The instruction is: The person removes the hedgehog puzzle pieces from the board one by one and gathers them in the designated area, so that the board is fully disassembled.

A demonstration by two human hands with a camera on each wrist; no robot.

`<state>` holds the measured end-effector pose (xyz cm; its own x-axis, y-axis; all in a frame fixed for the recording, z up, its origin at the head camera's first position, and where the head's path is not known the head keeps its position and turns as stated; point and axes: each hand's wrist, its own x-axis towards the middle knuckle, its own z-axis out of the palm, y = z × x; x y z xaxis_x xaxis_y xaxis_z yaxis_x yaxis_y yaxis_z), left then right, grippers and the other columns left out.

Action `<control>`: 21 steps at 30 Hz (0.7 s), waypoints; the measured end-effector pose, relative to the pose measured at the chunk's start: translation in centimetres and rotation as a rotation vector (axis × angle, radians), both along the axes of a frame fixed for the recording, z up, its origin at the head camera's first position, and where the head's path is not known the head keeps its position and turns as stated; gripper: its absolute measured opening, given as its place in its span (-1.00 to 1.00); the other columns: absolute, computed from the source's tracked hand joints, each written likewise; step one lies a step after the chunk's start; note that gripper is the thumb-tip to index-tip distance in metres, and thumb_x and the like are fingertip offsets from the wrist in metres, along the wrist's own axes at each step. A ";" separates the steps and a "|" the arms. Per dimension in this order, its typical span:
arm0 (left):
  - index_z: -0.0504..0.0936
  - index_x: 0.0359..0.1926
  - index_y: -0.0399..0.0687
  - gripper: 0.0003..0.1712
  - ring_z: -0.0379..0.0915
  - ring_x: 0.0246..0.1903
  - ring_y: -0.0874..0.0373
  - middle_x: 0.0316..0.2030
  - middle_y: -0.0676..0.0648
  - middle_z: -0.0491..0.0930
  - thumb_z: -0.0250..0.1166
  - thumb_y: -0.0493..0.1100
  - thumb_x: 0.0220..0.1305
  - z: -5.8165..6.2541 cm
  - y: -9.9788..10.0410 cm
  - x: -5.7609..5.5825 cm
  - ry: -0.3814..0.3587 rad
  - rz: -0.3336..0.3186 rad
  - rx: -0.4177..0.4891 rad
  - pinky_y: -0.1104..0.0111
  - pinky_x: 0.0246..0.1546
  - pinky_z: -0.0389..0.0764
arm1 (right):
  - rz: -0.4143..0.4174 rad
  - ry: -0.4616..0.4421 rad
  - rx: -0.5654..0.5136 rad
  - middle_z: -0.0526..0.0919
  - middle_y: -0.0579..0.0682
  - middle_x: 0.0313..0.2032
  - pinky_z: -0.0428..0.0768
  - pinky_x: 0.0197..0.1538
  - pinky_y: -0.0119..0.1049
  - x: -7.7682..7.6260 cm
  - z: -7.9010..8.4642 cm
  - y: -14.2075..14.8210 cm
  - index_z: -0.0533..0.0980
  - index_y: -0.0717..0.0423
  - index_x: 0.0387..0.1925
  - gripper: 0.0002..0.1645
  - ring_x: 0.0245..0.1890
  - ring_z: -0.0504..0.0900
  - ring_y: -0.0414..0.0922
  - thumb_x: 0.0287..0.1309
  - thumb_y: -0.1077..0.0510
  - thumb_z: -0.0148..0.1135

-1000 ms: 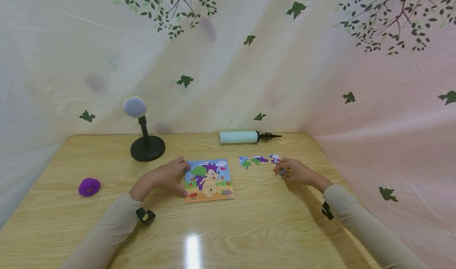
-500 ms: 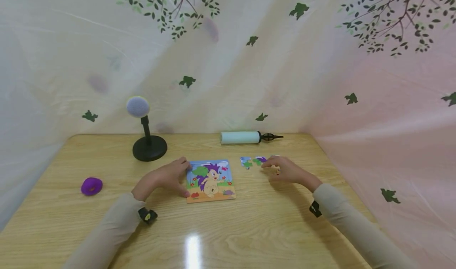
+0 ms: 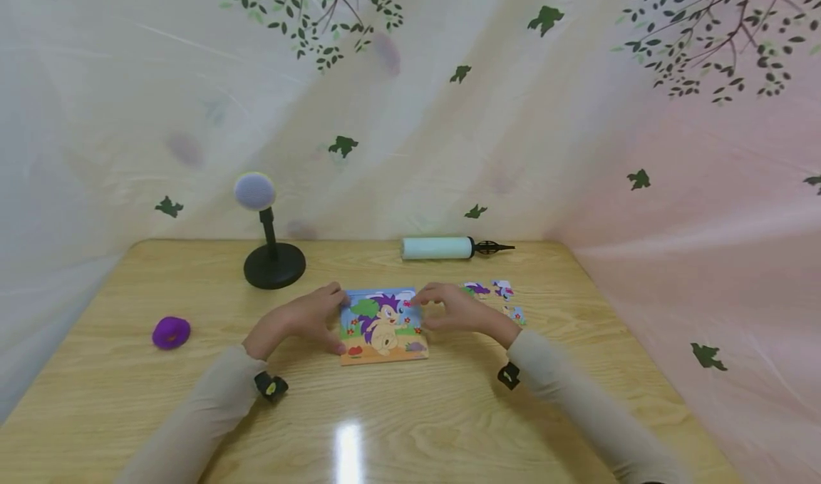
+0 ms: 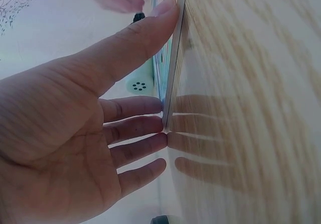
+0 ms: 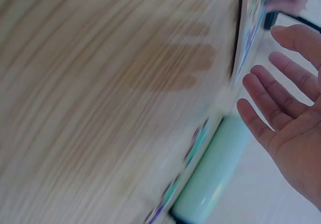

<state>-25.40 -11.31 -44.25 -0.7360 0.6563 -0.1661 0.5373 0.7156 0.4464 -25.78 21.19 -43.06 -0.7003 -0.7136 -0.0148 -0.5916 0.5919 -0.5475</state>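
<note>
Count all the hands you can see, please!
2. The left hand touches the left edge of the puzzle picture; the right hand is at its right edge. No other hands show in any view.

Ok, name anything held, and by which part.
Nothing looks gripped: the left hand touches the left edge of the puzzle board; the right hand is empty.

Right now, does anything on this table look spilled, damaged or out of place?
Nothing looks spilled or damaged. The purple ring, off at the left of the table, perhaps seems out of place, being unlike the picture board and loose puzzle pieces.
</note>
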 end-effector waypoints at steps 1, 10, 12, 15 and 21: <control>0.41 0.29 -0.29 -0.04 0.38 0.14 -0.08 0.12 -0.20 0.38 0.59 0.17 0.03 0.0 0.0 0.0 0.002 -0.006 0.002 -0.03 0.32 0.45 | 0.017 0.006 0.006 0.66 0.17 0.11 0.59 0.21 0.08 0.0 -0.1 -0.6 0.59 0.23 0.19 -0.54 0.12 0.62 0.10 0.27 0.22 0.34; 0.40 0.31 -0.24 -0.02 0.36 0.18 -0.08 0.13 -0.17 0.37 0.60 0.19 0.02 -0.2 0.1 -0.3 -0.031 0.025 -0.015 -0.04 0.36 0.42 | 0.078 0.023 0.082 0.61 0.13 0.20 0.57 0.26 -0.02 0.0 -0.3 -4.3 0.54 0.17 0.28 -0.42 0.22 0.56 0.06 0.26 0.10 0.40; 0.41 0.30 -0.24 -0.02 0.36 0.17 -0.07 0.12 -0.17 0.37 0.60 0.19 0.01 -0.2 0.1 -0.3 -0.034 0.027 -0.015 -0.04 0.35 0.43 | 0.082 0.008 0.086 0.61 0.12 0.20 0.57 0.26 -0.02 -0.1 -0.3 -4.8 0.53 0.16 0.28 -0.40 0.22 0.56 0.05 0.25 0.08 0.42; 0.41 0.30 -0.24 -0.02 0.35 0.16 -0.06 0.11 -0.15 0.37 0.60 0.19 0.02 -0.2 0.1 -0.3 -0.035 0.029 -0.017 -0.03 0.33 0.44 | 0.076 -0.025 0.105 0.59 0.11 0.22 0.57 0.25 -0.06 -0.2 -0.4 -5.3 0.52 0.14 0.30 -0.36 0.21 0.56 0.02 0.22 0.06 0.45; 0.41 0.29 -0.25 -0.03 0.35 0.13 -0.04 0.08 -0.14 0.37 0.60 0.20 0.01 0.0 0.0 -0.3 -0.031 0.024 -0.014 0.00 0.30 0.46 | 0.067 -0.045 0.153 0.55 0.09 0.23 0.58 0.23 -0.10 -0.4 -0.5 -6.1 0.52 0.09 0.31 -0.34 0.19 0.54 -0.02 0.19 0.10 0.47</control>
